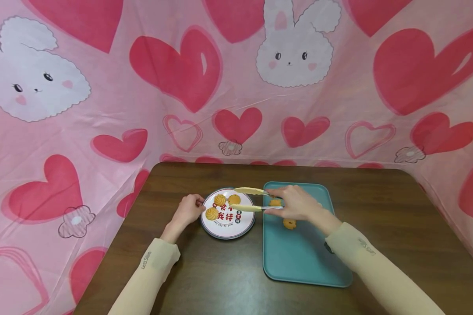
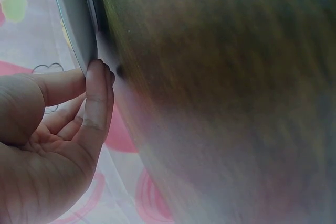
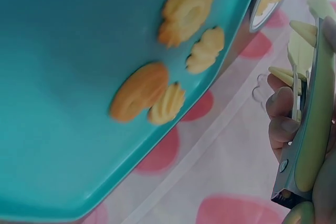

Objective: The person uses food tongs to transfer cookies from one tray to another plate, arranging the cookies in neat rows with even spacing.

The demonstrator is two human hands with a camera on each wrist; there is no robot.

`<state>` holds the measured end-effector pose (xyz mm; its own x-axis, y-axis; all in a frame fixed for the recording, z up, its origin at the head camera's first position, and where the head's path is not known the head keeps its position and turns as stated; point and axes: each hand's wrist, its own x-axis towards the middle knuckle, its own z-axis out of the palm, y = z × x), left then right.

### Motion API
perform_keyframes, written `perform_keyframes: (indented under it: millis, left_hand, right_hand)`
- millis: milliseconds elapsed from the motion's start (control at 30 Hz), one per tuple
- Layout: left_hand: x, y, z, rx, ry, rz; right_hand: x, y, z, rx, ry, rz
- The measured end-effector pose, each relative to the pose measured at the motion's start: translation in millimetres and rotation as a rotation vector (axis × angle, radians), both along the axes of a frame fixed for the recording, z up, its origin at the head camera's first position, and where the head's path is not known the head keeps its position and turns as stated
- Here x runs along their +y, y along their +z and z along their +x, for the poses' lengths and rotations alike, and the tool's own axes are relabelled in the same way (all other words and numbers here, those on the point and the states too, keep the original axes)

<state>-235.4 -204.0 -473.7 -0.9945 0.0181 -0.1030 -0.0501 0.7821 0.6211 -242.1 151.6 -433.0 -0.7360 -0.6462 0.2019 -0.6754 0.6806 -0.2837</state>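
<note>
Reaching toward the plate [image 1: 225, 232], where three cookies [image 1: 211, 213] already lay, the right hand [image 1: 297, 203] gripped parted tongs [image 1: 249, 208] while the left hand [image 1: 187, 210] pinched the rim, four more cookies [image 3: 139, 93] left on the tray [image 1: 299, 262].

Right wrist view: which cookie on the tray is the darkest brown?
The smooth oval cookie, beside a small ridged one; the other three cookies look paler.

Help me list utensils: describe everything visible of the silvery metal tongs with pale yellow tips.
The tongs have silvery, metal-looking arms, pale yellow tips and a yellow-green grip panel. A rivet-like dot shows near the rear end. The person's right hand holds them, tips apart, pointing left over the round white plate. Whether the tips touch the plate is unclear.
</note>
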Motion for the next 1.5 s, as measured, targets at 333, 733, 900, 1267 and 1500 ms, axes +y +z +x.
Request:
perform_keyframes:
  millis: [333,733,900,1267,1500]
  left_hand:
    - [-0.9,1.5,0.1,0.01,-0.003,-0.002]
    - [-1.1,0.2,0.9,0.008,-0.015,-0.007]
    - [-1.3,-0.3,0.0,0.001,-0.003,0.001]
    - [-1.0,1.6,0.4,0.004,-0.009,0.001]
    - [-1.1,1.5,0.8,0.005,-0.006,0.002]
  right_hand:
    - [40,2.2,4.1,0.035,-0.02,-0.026]
    - [86,-10.3,21.3,0.031,-0.14,-0.02]
    - [102,-12.1,26.7,0.001,-0.182,-0.009]
    - [131,-18.6,39.9,-0.081,-0.252,0.021]
    - [144,-25.4,43.9,-0.038,-0.256,0.017]
